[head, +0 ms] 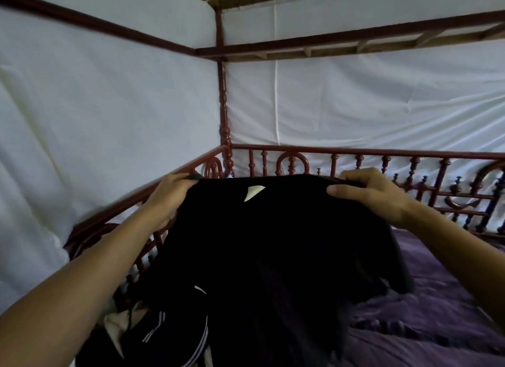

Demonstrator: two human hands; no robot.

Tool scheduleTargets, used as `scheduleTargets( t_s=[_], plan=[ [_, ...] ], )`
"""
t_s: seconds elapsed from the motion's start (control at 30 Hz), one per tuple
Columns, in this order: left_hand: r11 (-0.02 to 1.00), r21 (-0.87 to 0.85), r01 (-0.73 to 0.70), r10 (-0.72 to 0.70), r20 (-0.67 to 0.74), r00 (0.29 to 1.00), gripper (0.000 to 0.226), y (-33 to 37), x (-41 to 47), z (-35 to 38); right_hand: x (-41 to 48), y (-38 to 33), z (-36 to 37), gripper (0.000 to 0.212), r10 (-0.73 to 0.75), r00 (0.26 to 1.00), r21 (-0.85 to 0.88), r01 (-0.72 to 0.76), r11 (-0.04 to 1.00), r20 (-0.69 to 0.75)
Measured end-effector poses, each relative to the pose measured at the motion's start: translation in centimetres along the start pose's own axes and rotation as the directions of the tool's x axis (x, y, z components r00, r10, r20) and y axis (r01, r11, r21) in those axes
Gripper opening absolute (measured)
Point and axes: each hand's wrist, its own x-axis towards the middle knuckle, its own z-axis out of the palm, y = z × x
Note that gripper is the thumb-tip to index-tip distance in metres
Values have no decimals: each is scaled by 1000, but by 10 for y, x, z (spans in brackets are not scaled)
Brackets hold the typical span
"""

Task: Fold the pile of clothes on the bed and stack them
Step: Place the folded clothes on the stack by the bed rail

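Head view: one black shirt [273,243] is held up mid-frame, gripped by left hand [170,195] and right hand [374,194].

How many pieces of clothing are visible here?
3: a black shirt held up by the left hand and right hand; a black white-striped garment lying lower left; a cream garment beside it. More may be hidden under the shirt.

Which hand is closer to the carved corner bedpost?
Left. The left hand grips the black garment just left of the bedpost; the right hand grips it far right.
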Motion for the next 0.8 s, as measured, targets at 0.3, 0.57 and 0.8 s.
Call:
scheduleTargets(
  t_s=[0.3, 0.57, 0.8],
  plan=[
    [724, 461, -512, 183, 587, 788, 45, 18, 33, 2, -63, 24, -36, 42, 128, 982, 11, -128, 992, -139],
    [504, 745, -437, 270, 345, 899, 14, -30, 103, 105, -168, 74, 1, 26, 406, 905, 54, -403, 914, -125],
    [611, 681, -404, 249, 319, 915, 24, -53, 77, 308, -299, 150, 8, 47, 588, 648, 162, -594, 788, -484]
  ],
)
